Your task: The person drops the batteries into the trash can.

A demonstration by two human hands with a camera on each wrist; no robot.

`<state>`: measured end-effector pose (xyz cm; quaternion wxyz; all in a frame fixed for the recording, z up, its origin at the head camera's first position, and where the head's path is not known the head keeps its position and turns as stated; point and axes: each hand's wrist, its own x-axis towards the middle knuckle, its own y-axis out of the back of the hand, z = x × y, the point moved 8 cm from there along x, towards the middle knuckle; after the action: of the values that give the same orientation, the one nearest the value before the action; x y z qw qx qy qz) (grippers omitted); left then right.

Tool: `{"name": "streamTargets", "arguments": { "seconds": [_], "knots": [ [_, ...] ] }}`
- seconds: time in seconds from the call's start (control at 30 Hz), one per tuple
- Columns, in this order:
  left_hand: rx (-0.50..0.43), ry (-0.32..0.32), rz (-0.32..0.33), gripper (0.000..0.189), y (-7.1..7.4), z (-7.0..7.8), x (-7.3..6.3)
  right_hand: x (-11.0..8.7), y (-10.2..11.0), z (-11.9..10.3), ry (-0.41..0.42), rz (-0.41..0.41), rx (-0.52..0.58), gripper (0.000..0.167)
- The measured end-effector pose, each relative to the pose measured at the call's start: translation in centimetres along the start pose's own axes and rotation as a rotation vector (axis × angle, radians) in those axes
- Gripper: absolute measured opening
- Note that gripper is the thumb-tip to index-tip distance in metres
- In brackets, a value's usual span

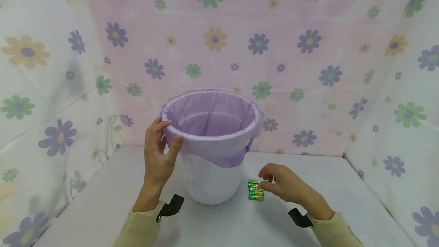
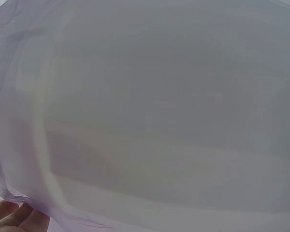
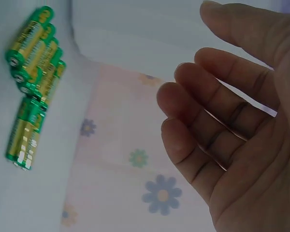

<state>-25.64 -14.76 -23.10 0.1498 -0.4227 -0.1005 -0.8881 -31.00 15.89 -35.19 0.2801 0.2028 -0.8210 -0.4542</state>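
A white trash bin (image 1: 212, 180) stands upright on the table, lined with a thin purple plastic bag (image 1: 214, 119) folded over its rim. My left hand (image 1: 159, 159) holds the bin's near left rim through the bag, fingertips at the edge and thumb against the outer side. In the left wrist view the bin's wall fills most of the picture. Several green and gold batteries (image 1: 255, 197) lie side by side right of the bin. Over and beside them hovers my right hand (image 1: 286, 184), fingers loosely bent, with nothing in its palm (image 3: 251, 183).
A white cloth covers the table (image 1: 113, 197). Flower-printed curtains (image 1: 236, 22) enclose it at the back and both sides. In the right wrist view, some batteries (image 3: 26, 135) lie end to end with the others.
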Motion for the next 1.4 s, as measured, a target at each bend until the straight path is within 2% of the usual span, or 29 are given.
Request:
{"name": "streamTargets", "arguments": {
  "seconds": [0.1, 0.33, 0.47, 0.97, 1.07, 1.2, 1.3, 1.4],
  "knots": [
    [-0.008, -0.001, 0.000, 0.042, 0.0, -0.2, 0.0, 0.0, -1.4, 0.4, -0.029, -0.031, 0.009, 0.021],
    [-0.024, -0.003, 0.003, 0.047, 0.1, -3.1, -0.1, 0.0, -4.1, 1.4, -0.084, -0.116, -0.017, 0.037],
    [-0.038, -0.006, 0.003, 0.048, 0.1, -3.6, 0.0, -0.1, -5.2, 1.8, -0.098, -0.160, -0.031, 0.045],
    [-0.041, -0.011, 0.003, 0.048, 0.1, -3.4, -0.1, -0.1, -7.0, 2.4, -0.100, -0.198, -0.084, 0.036],
    [-0.037, -0.006, 0.002, 0.047, 0.0, -2.6, 0.0, -0.2, -7.2, 2.4, -0.099, -0.206, -0.092, 0.037],
    [-0.026, -0.004, 0.001, 0.044, 0.0, -0.6, 0.0, -0.1, -7.4, 2.4, -0.087, -0.208, -0.107, 0.039],
    [-0.022, -0.006, 0.001, 0.043, 0.0, -0.1, 0.0, -0.2, -7.5, 2.3, -0.067, -0.206, -0.119, 0.037],
    [-0.014, 0.001, -0.001, 0.044, 0.0, -1.1, 0.0, -0.2, -7.7, 2.4, -0.072, -0.212, -0.113, 0.034]
  ]
}}
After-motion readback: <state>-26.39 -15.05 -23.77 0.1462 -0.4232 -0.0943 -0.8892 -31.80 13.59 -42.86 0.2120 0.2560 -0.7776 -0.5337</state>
